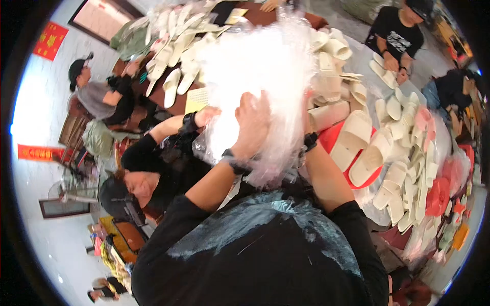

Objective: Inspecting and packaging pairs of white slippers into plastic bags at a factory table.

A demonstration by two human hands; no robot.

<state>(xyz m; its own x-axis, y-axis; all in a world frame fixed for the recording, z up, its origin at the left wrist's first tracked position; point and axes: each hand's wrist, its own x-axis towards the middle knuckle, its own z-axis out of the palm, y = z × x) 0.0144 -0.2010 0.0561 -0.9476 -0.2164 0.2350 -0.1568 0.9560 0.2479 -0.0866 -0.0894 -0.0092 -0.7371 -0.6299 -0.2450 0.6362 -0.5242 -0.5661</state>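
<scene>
A large bundle of clear plastic bags (217,71) fills the space in front of my chest, its middle washed out to white by glare. My left hand (252,122) is closed on the near face of the bundle, fingers bent into the plastic. At the right edge of the same bundle is my right hand (307,115); plastic and blur hide most of its fingers. Just right of that hand, cream slippers (352,135) lie on a red stool-like surface (333,133). Crumpled plastic hangs below my hands against my black shirt.
Close at my left, a co-worker's hand (205,116) reaches beside the bundle, near a yellow sheet (196,100). Piles of cream slippers (173,48) cover the brown table. More slippers (408,178) heap at right beside red plastic bags (437,196). Other people sit around.
</scene>
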